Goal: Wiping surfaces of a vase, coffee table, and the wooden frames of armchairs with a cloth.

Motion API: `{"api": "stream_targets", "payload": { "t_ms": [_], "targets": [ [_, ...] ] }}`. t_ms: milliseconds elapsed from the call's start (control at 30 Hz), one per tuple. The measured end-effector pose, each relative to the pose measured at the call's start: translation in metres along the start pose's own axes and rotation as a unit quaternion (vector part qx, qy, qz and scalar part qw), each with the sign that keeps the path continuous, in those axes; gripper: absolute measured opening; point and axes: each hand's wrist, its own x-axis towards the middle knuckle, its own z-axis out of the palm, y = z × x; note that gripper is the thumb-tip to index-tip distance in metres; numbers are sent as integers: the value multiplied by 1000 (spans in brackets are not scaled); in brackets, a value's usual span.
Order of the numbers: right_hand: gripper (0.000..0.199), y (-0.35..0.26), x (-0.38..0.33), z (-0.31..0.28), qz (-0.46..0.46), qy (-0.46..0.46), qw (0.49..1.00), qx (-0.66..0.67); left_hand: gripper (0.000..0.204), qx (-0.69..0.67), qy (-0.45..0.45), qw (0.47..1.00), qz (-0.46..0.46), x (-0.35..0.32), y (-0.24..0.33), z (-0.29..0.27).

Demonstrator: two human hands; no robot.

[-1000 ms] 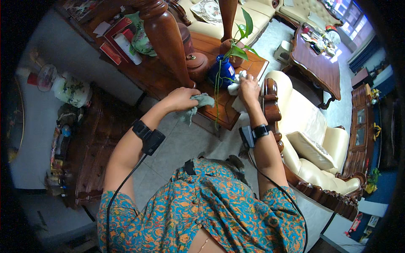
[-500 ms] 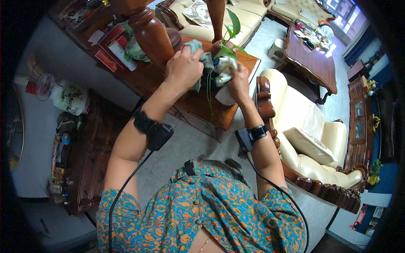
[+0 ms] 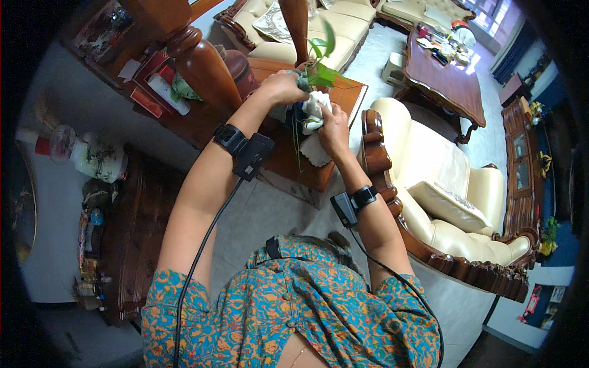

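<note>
My left hand point(image 3: 283, 88) reaches over the wooden cabinet top, its fingers closed on a grey-green cloth point(image 3: 303, 82). Most of that cloth is hidden by the hand. Just to the right, my right hand point(image 3: 334, 127) grips a white, crumpled-looking bundle point(image 3: 316, 105), perhaps cloth, at its right side. Dark blue shows beside the bundle, but what lies under it is hidden. A leafy green plant point(image 3: 321, 75) rises right behind both hands, and a thin vine point(image 3: 299, 153) trails down in front. Below my right hand a pale flat piece point(image 3: 315, 151) lies on the cabinet top point(image 3: 351, 98).
A turned wooden post point(image 3: 205, 70) stands close to my left forearm, with a reddish-brown jar point(image 3: 240, 72) behind it. Red boxes point(image 3: 147, 101) lie farther left. A cream armchair point(image 3: 423, 165) with carved wood borders the right side. Beyond stands a long wooden table point(image 3: 451, 92).
My left hand has moved right and a little up with the cloth, toward the plant's stems. My right hand has shifted slightly left and down, still on the white bundle. The whole view has shifted a little.
</note>
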Motion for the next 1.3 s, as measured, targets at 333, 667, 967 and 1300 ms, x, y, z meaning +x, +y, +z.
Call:
{"api": "stream_targets", "payload": {
  "t_ms": [333,667,967,1300],
  "targets": [
    [44,22,-14,0,36,-19,998,-57,52,117,93,989,2,-21,20,1],
    [23,34,-2,17,1,-68,969,-237,43,82,88,993,-18,-32,27,-16],
    [18,9,-10,41,-174,-104,969,-141,41,78,180,980,37,-42,27,-76],
    [22,8,-7,69,-228,-147,952,-144,41,83,175,981,12,-37,22,-75]
  ]
}}
